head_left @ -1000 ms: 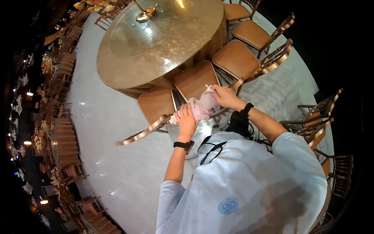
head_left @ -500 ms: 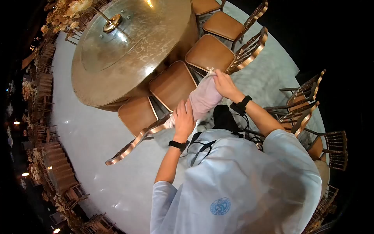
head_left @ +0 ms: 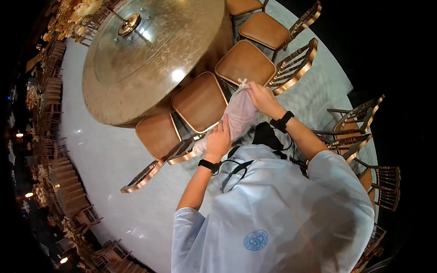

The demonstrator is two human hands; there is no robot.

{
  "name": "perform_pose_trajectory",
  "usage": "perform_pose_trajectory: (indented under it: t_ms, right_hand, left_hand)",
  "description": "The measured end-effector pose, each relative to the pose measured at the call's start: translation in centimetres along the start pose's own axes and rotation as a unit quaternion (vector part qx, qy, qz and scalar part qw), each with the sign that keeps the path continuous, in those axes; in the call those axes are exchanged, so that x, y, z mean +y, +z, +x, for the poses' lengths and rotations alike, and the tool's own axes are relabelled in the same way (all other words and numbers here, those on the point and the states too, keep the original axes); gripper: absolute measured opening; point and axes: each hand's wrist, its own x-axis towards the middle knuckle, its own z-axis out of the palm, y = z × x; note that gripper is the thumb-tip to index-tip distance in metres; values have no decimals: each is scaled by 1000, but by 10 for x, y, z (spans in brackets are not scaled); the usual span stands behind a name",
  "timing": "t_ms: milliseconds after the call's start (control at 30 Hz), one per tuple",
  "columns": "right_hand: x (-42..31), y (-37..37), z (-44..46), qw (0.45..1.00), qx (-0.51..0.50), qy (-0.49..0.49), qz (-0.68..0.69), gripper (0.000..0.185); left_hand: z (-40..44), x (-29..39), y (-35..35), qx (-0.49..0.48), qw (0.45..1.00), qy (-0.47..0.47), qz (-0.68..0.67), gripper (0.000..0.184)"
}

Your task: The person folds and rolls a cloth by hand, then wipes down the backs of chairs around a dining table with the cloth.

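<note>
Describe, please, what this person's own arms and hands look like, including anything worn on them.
The left hand and right hand are ungloved. The left wristband and right wristband are both black. The left sleeve and right sleeve are short, loose and pale blue.

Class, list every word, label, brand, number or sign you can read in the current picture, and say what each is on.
No text can be read with certainty.
Round blue emblem on the shirt: lettering around its ring too small and blurred; middle characters run together.
Pink cloth, table: no lettering visible.
</note>
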Motion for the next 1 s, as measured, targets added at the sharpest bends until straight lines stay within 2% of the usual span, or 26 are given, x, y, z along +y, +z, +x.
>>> perform_pose_trajectory:
  t_ms: [67,133,167,233,267,333,600,667,700,800,867,900,1000]
  right_hand:
    - [12,-4,5,1000,1,6,-21,16]
    - [31,-9,10,1000,6,-7,3,15]
    - [36,-11,7,1000,6,1,5,15]
    - [46,-18,19,997,-52,38,39,14]
    - [52,-23,25,997,-48,39,38,14]
    - [53,-36,31,983,-95,72,139,16]
    - [97,-79,49,981,-145,93,88,21]
    - [107,-92,49,980,-154,93,85,22]
    - [114,-98,49,980,-157,93,84,22]
    - [133,-118,46,981,-129,65,132,23]
    - [138,-135,47,986,-107,104,74,24]
    - [144,-144,47,984,-122,117,57,24]
    - [165,-151,39,992,-84,88,43,21]
  left_hand:
    - [11,2,0,-13,1000,3,-10,95]
    - [21,3,-5,-67,992,-23,-103,100]
    - [22,4,-4,-74,992,-20,-103,100]
    - [31,4,-6,-43,988,9,-149,101]
    - [38,5,-5,-42,988,13,-148,101]
    - [44,14,-5,-50,986,2,-162,100]
    - [103,55,-2,-71,989,-28,-129,99]
    - [114,62,4,-44,993,-8,-111,95]
    - [121,73,-7,-77,992,-25,-96,93]
    - [134,92,-2,-31,995,23,-87,92]
    - [144,108,11,-47,992,26,-115,91]
    - [150,114,25,-19,987,42,-153,91]
    - [164,126,36,11,971,53,-234,91]
